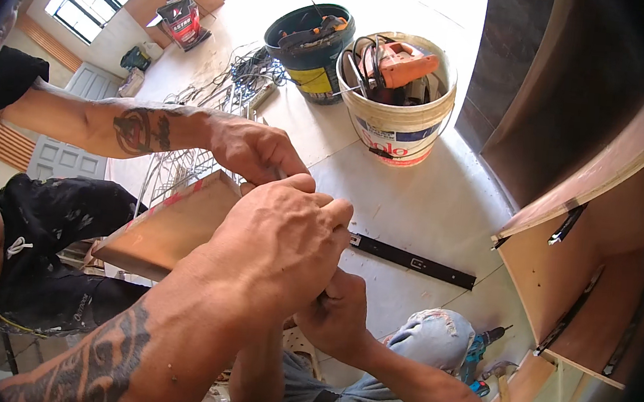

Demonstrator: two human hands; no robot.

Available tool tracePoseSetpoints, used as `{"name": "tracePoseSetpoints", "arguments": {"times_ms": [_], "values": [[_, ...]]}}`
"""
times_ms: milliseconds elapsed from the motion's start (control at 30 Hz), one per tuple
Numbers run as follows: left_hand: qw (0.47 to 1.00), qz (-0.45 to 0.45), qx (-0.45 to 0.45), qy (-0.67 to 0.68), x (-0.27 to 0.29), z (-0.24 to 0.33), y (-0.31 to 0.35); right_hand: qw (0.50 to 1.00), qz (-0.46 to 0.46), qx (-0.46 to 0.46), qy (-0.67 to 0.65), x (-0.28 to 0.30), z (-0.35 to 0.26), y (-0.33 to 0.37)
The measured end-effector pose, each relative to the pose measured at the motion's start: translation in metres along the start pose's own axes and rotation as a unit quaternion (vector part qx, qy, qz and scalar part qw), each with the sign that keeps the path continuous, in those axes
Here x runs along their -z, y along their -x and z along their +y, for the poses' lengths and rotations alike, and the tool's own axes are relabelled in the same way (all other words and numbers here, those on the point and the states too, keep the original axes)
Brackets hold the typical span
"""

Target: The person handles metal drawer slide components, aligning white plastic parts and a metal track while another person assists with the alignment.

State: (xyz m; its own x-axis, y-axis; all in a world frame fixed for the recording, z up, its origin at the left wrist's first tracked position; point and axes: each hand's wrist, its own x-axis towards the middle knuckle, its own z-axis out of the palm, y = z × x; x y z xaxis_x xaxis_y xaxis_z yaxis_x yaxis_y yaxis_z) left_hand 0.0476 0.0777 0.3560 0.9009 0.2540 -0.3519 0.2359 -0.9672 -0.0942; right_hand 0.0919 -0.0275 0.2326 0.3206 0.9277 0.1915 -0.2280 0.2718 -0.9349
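Observation:
My right hand (333, 314) is closed, thumb bent against the fingers, around something dark that hardly shows. My left forearm (257, 368) rises from the lower edge and passes behind a co-worker's tattooed forearm, which hides my left hand. The co-worker's near hand (284, 236), a fist, lies just above my right hand. Beyond it, the co-worker's far hand (257, 153) pinches a small thing I cannot make out. A wooden panel (174, 226) stands tilted beneath these arms. On the floor, right of the hands, lies a black drawer slide (416, 262).
A white bucket (394, 123) holds an orange power tool; a dark bucket (313, 78) stands beside it. Tangled cables (253, 72) lie further left. At right stands a wooden cabinet (560, 283) with black slides. A teal drill (477, 352) and a hammer (504, 393) lie near my knee.

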Motion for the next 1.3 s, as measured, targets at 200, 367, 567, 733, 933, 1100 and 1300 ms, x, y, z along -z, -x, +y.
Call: {"name": "tracePoseSetpoints", "arguments": {"times_ms": [200,367,567,733,933,1100,1300], "values": [[0.998,0.064,-0.011,0.009,0.003,0.005,0.0,0.994,0.026,0.083,0.063,0.006,0.01,-0.008],[0.986,0.15,-0.05,-0.059,0.011,0.022,0.011,0.997,0.01,0.06,0.051,0.018,0.006,-0.008],[0.981,0.17,-0.096,-0.005,0.0,-0.018,0.073,0.999,0.029,0.022,0.019,0.016,-0.01,-0.014],[0.97,0.197,-0.132,0.052,-0.019,-0.045,0.069,0.999,0.028,0.028,0.003,0.014,0.001,0.005],[0.973,0.177,-0.143,-0.033,-0.007,-0.032,0.067,0.999,0.023,0.029,0.013,0.016,-0.005,0.0],[0.96,0.139,-0.177,-0.165,-0.003,-0.018,0.066,0.998,0.048,0.031,0.025,0.014,-0.013,-0.003],[0.983,0.144,-0.088,-0.066,0.0,-0.002,0.063,0.997,0.073,0.014,0.022,0.019,-0.031,-0.002]]}}
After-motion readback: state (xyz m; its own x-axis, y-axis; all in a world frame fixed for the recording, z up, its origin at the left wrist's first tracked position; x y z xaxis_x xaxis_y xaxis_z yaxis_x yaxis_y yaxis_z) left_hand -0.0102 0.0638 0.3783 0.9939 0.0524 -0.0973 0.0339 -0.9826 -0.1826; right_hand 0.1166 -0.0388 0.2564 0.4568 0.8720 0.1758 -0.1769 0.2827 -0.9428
